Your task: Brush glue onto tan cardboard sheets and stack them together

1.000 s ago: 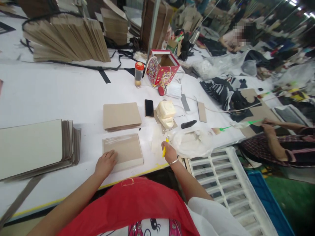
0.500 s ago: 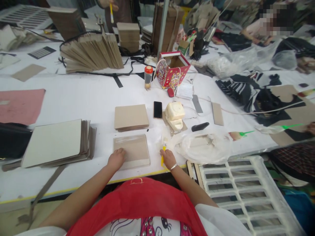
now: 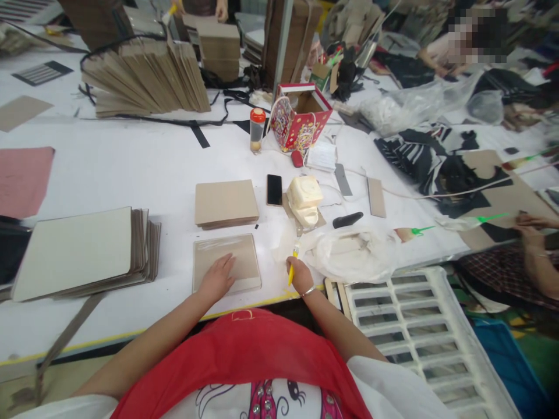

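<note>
A brown cardboard sheet (image 3: pixel 244 256) with a shiny, wet-looking strip along its far edge lies in front of me. My left hand (image 3: pixel 219 277) rests on it, fingers stretched out and holding nothing. My right hand (image 3: pixel 299 274) is closed around the yellow handle of a paintbrush (image 3: pixel 293 267); its pale bristles point away from me, beside a white plastic-lined tray (image 3: pixel 356 251). Just beyond the sheet sits a stack of similar brown boards (image 3: pixel 227 202). To the left is a larger pile of pale boards (image 3: pixel 78 247).
A phone (image 3: pixel 275 190), a cream-coloured block (image 3: pixel 304 201) and a black object (image 3: pixel 348 220) lie past my right hand. Farther off stand a red-lidded bottle (image 3: pixel 257 131) and a red gift bag (image 3: pixel 301 119). A white slatted rack (image 3: pixel 419 326) is at lower right. Co-workers' hands show at the far edges.
My left hand has slid from the sheet's left edge onto its middle, and its fingers have straightened. My right hand still grips the brush. The view has shifted slightly right.
</note>
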`<act>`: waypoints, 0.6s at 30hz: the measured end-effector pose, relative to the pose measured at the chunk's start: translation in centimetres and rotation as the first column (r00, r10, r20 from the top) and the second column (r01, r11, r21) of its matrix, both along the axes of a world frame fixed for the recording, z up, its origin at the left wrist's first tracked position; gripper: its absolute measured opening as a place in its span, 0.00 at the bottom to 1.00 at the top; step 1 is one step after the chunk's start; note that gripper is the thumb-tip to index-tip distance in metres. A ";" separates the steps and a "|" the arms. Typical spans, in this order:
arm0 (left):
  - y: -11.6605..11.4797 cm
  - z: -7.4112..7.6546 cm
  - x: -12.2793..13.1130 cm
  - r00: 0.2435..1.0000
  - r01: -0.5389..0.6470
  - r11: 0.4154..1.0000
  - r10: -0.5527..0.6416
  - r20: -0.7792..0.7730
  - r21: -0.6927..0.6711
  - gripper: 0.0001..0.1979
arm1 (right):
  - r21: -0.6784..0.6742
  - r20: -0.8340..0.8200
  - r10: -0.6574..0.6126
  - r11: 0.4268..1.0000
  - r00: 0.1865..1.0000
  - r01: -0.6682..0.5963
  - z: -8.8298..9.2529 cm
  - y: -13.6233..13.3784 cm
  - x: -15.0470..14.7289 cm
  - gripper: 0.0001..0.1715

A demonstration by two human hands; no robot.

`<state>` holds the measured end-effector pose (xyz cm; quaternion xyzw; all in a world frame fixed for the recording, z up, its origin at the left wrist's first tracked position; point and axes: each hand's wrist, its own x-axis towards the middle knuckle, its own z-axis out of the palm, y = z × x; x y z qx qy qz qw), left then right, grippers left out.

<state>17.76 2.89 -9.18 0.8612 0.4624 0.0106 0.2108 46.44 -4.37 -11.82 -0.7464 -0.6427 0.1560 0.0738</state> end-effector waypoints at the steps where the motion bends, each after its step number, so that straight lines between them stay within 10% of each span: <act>1: -0.3 -0.1 0.8 0.999 0.019 1.000 -0.018 0.048 -0.019 0.22 | 0.017 -0.012 -0.024 1.000 1.000 0.024 0.0 0.1 0.0 0.16; 8: -0.8 -0.1 6.7 0.929 0.131 0.963 -0.035 0.370 -0.236 0.27 | 0.118 -0.189 -0.113 0.984 0.975 0.136 2.1 0.1 0.0 0.14; 13: 1.7 0.4 12.9 0.852 0.196 0.824 0.124 0.508 -0.531 0.37 | 0.162 -0.299 -0.076 0.978 0.951 0.129 4.5 0.9 0.2 0.13; 18: 3.5 -1.5 16.9 0.907 0.103 0.788 0.176 0.382 -0.607 0.11 | 0.272 -0.229 -0.055 0.955 0.972 0.118 7.3 2.1 1.7 0.13</act>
